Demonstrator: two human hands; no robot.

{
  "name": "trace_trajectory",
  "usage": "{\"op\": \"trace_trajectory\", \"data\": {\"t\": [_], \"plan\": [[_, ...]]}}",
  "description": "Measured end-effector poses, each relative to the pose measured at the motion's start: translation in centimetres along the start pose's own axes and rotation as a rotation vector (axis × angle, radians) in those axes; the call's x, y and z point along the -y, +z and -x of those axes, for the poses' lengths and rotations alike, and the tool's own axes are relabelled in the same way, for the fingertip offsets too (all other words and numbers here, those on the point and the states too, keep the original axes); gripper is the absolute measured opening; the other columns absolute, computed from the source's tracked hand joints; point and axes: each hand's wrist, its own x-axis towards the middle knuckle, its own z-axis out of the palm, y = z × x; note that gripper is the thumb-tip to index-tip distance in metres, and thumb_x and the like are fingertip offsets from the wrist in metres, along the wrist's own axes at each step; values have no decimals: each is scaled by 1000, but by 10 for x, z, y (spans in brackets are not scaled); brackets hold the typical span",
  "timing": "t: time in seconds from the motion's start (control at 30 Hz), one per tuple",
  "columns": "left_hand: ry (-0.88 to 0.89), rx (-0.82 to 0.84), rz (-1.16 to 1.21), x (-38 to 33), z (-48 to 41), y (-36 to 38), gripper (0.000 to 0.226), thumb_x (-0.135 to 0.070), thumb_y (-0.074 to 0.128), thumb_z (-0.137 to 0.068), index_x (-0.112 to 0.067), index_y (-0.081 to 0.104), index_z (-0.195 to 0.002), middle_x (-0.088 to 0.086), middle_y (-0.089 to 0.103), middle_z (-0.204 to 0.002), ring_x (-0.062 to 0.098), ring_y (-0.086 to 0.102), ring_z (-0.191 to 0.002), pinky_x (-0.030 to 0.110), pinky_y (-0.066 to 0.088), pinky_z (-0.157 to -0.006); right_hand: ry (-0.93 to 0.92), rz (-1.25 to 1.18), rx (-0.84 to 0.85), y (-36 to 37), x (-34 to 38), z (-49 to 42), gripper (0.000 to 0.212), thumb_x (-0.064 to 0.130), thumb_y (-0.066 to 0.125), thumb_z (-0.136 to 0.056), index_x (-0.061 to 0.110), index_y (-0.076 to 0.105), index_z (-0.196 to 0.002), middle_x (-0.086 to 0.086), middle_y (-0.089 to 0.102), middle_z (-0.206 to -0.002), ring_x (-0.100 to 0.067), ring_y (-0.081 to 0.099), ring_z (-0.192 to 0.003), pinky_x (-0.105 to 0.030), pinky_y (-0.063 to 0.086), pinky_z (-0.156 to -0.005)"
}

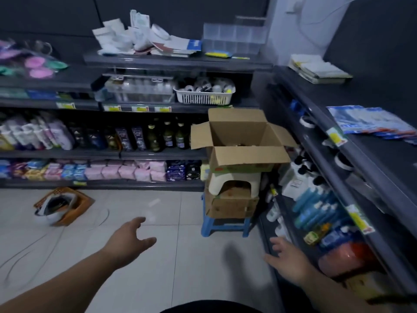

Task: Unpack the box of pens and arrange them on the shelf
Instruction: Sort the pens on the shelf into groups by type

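An open cardboard box with its flaps spread stands in the corner between two dark shelf units, stacked on a white stool, another carton and a blue stool. Its contents are barely visible, just small dark things at the bottom. My left hand reaches forward over the tiled floor, fingers apart and holding nothing, well short of the box. My right hand is spread open by the bottom edge of the right shelf unit, holding nothing. A white basket of small items sits on the back shelf above the box.
Back shelves carry bottles, packets and paper clutter. The right shelves hold blue bottles, tape rolls and blue packets. On the floor at left lie a brown basket and a thin white cable.
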Motion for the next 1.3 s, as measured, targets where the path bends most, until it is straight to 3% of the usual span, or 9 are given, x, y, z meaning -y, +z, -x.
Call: {"op": "trace_trajectory", "data": {"t": [0.07,0.2,0.4,0.6,0.7,0.83,1.07,1.17,1.3], "plan": [[2,14,-5,-14,-24,6,77,-44,72,-79,-24,35,-144,4,45,-143,21,48,-125,32,45,-99,14,-38,-6,-11,5,-24,64,33,69,-86,16,41,-140,-7,46,-142,-23,46,-129,-35,41,-105],[24,9,1,-65,-88,16,77,-43,72,-79,-24,34,-144,3,44,-144,20,48,-125,32,46,-98,-11,-99,-23,-51,24,-86,66,31,72,-83,16,42,-141,-7,49,-139,-22,49,-125,-30,41,-98],[37,-29,6,-170,-179,19,75,-40,70,-82,-22,33,-145,4,43,-144,21,47,-126,32,44,-99,-121,-128,-70,-155,78,-181,60,29,71,-85,17,44,-137,-4,52,-133,-20,50,-123,-34,43,-100],[106,-62,15,-255,-256,15,75,-43,70,-81,-20,36,-144,4,46,-143,21,47,-126,32,43,-100,-217,-158,-167,-236,140,-258,53,18,70,-86,17,48,-134,3,53,-116,-13,54,-102,-28,43,-92],[129,-46,-14,-279,-298,17,76,-45,71,-80,-21,36,-143,4,46,-142,20,48,-124,32,44,-97,-217,-151,-186,-245,157,-294,44,24,72,-84,22,53,-124,3,57,-116,-14,55,-105,-30,44,-91],[225,5,-66,-303,-360,31,75,-44,70,-80,-21,37,-143,3,46,-142,19,50,-122,24,42,-91,-177,-97,-151,-239,171,-343,56,25,74,-82,16,50,-133,-5,55,-131,-21,52,-120,-33,44,-97],[293,252,-142,-325,-469,97,73,-43,65,-85,-23,30,-146,4,34,-148,21,39,-131,25,34,-102,-90,160,-59,-225,169,-420,66,43,70,-82,25,44,-140,3,52,-137,-15,52,-120,-23,40,-86],[328,277,-185,-328,-502,126,67,-35,61,-89,-24,29,-146,4,34,-147,22,39,-129,26,36,-100,-45,227,5,-218,165,-448,72,45,71,-81,25,39,-143,3,47,-142,-16,48,-124,-22,41,-89],[410,308,-349,-328,-532,155,63,-28,50,-94,-22,20,-150,7,29,-150,26,31,-133,34,32,-109,16,293,77,-211,160,-477,84,47,73,-78,26,31,-147,0,39,-147,-19,44,-128,-26,41,-98]]}}
